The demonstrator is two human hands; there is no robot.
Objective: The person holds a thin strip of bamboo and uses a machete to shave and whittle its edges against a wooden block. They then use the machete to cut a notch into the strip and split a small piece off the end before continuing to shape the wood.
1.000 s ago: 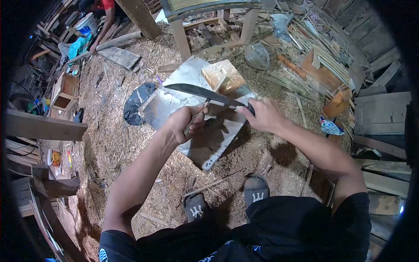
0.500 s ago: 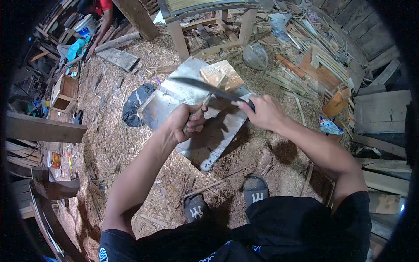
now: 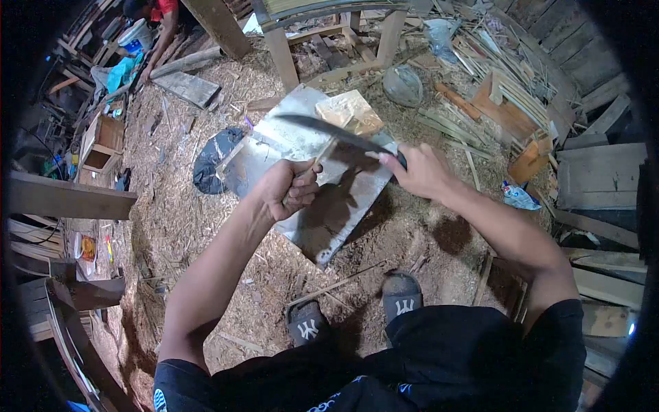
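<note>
My right hand [image 3: 420, 173] grips the handle of a long dark knife [image 3: 321, 128], whose blade points up and to the left. My left hand [image 3: 287, 188] is closed around a thin wooden stick [image 3: 325, 151] that rises to meet the blade's edge. Both hands hover above a shiny metal sheet [image 3: 274, 147] lying on the sawdust floor. A pale wooden block [image 3: 349, 112] rests on the sheet's far end, just behind the blade.
A dark plastic bag [image 3: 214, 159] lies left of the sheet. Table legs [image 3: 279, 55] stand behind it. Scrap planks and offcuts [image 3: 508, 103] pile up at right. Another person in red [image 3: 161, 14] crouches at the top left. My sandalled feet [image 3: 357, 312] rest below.
Both hands, the knife and the stick have shifted slightly up and away across the frames; the blade stays against the stick.
</note>
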